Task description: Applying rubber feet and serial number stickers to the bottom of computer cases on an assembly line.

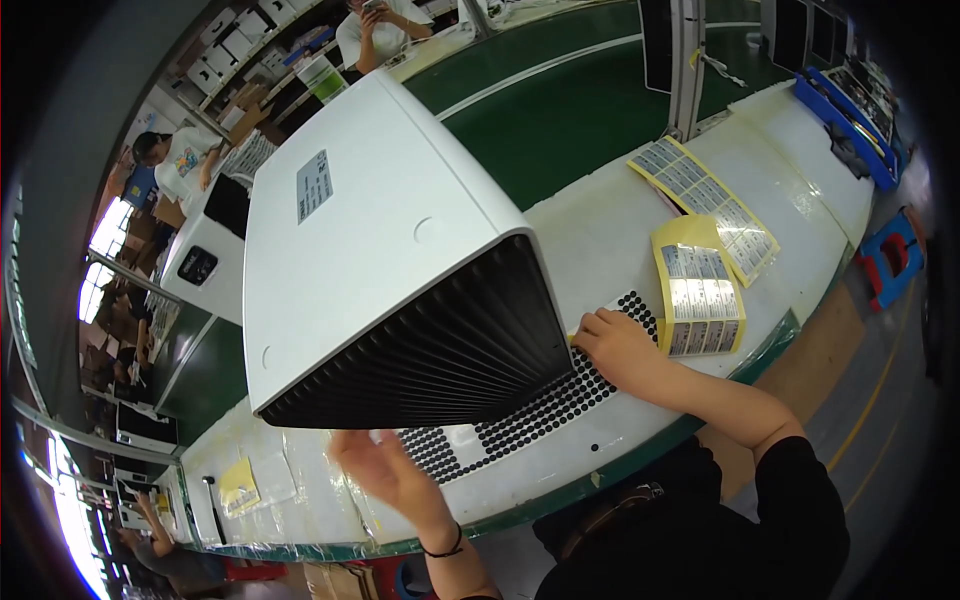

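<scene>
A large white box-shaped appliance (pixel 370 180) stands tilted on the bench, with a ribbed black face (pixel 450 345) toward me and a silver label (pixel 314 186) on its white side. Under and beside it lies a sheet of round black stick-on pads (pixel 530 425). My right hand (pixel 618 348) is over the sheet's right part, at the appliance's lower right corner. Its fingers are curled together, and whatever is in them is hidden. Below the appliance's near edge, my left hand (pixel 385 475) is smeared by motion; its grip is unclear.
Two yellow-backed sheets of silver labels (pixel 700 295) lie right of my right hand. One loose black pad (pixel 595 447) sits near the bench edge. A blue tray (pixel 850 125) is at the far right. Behind runs a green conveyor (pixel 570 130); another white appliance (pixel 205 260) and co-workers are beyond.
</scene>
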The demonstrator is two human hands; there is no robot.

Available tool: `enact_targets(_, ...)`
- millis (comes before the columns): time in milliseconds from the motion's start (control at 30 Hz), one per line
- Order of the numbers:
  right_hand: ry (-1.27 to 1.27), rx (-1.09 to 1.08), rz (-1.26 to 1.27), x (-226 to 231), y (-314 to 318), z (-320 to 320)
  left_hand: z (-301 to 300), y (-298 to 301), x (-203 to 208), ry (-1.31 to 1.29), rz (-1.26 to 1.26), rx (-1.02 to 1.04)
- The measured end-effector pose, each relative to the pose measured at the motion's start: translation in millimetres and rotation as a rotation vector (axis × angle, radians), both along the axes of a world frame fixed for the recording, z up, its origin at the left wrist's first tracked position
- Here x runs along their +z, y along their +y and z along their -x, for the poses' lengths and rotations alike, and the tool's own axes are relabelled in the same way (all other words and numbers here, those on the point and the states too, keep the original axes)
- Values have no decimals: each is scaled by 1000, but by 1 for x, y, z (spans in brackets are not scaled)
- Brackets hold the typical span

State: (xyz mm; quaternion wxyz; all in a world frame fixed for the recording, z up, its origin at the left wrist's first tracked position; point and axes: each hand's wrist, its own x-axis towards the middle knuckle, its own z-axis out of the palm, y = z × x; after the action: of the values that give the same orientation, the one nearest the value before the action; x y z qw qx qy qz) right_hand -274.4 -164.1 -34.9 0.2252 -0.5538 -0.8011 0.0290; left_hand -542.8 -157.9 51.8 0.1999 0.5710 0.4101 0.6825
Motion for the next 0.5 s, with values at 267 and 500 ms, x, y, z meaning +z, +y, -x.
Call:
enact_targets(267, -103, -62, -112, 9, 4, 7, 8, -22, -97, 725, 410, -25)
enact_targets(500, -84, -57, -106, 7, 7, 8, 3, -17, -100, 666, 338, 13)
